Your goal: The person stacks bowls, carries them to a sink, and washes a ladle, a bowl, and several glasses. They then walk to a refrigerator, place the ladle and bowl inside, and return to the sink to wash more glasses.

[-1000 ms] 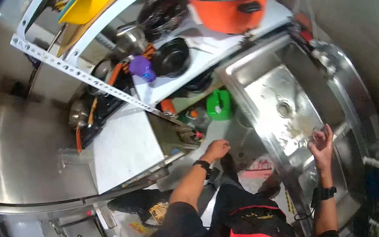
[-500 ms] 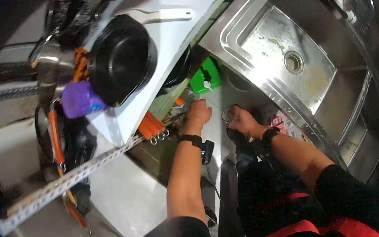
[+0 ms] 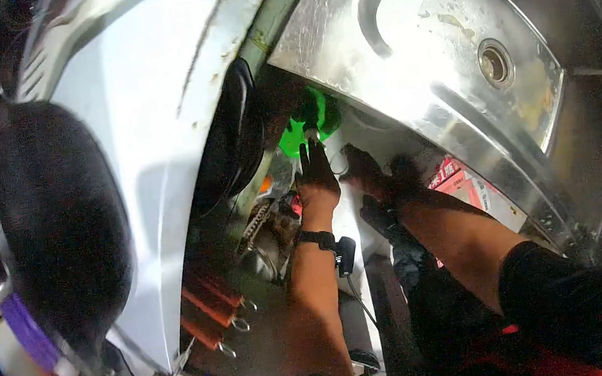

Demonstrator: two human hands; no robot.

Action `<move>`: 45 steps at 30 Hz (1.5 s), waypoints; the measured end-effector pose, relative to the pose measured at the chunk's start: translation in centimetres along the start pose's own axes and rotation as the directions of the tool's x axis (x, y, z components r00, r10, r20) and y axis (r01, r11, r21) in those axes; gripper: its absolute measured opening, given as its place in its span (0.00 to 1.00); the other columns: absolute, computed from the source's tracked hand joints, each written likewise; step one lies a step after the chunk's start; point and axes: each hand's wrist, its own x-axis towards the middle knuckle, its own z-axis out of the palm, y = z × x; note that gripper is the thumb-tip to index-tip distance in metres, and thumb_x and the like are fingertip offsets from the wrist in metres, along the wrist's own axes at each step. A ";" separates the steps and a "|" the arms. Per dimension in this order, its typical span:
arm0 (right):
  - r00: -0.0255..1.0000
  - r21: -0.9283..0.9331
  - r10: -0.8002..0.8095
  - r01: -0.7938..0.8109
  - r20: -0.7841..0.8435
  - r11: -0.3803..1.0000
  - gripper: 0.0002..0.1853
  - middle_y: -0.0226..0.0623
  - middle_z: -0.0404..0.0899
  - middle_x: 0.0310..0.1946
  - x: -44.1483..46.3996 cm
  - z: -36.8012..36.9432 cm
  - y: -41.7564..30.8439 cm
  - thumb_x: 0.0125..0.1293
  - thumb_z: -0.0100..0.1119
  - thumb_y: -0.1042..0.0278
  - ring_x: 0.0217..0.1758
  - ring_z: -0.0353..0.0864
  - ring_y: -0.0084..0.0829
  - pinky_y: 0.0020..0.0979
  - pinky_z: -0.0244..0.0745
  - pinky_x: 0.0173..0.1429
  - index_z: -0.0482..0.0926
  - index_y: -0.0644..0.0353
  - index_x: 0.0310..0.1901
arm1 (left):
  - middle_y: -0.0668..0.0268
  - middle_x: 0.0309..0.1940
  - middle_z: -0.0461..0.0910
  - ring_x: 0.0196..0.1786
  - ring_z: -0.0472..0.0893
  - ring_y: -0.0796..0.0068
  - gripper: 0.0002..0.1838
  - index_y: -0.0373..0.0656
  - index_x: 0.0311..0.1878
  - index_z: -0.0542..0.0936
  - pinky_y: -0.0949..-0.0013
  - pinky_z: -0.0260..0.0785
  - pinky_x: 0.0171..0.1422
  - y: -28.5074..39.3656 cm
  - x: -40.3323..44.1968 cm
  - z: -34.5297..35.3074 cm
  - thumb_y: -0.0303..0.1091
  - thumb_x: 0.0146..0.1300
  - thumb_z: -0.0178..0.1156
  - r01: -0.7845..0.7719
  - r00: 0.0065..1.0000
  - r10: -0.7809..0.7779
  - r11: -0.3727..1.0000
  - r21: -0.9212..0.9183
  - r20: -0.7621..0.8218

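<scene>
My left hand (image 3: 317, 178) reaches forward with its fingers stretched out, their tips at the pale cap or knob of a green container (image 3: 294, 140) low under the sink's edge. Whether they touch it, I cannot tell. My right hand (image 3: 365, 170) is in shadow just to the right, its fingers curved round a clear glass, of which only a faint rim shows. A dark band with a small black device (image 3: 344, 256) and a cord is on my left wrist.
The steel sink (image 3: 409, 80) overhangs on the right, above red-and-white boxes (image 3: 462, 184). On the left are a white shelf (image 3: 154, 131), a black pan (image 3: 67, 221), another dark pan (image 3: 229, 140) and orange-handled tools (image 3: 210, 308). Metal utensils (image 3: 266, 243) lie beside my left wrist.
My view has moved lower and closer under the sink. My left hand has gone from curled fingers to stretched ones at the green container. My right hand is now in shadow.
</scene>
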 end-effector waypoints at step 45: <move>0.914 0.549 -0.083 -0.165 0.398 0.819 0.34 0.37 0.76 0.54 -11.3 -28.9 -22.3 0.51 0.71 0.70 0.59 0.74 0.30 0.32 0.68 0.65 0.69 0.59 0.61 | 0.48 0.48 0.81 0.53 0.80 0.50 0.20 0.37 0.56 0.76 0.57 0.73 0.55 9.8 -21.9 -1.4 0.37 0.64 0.57 0.201 0.953 -0.058 0.857 -0.474 0.298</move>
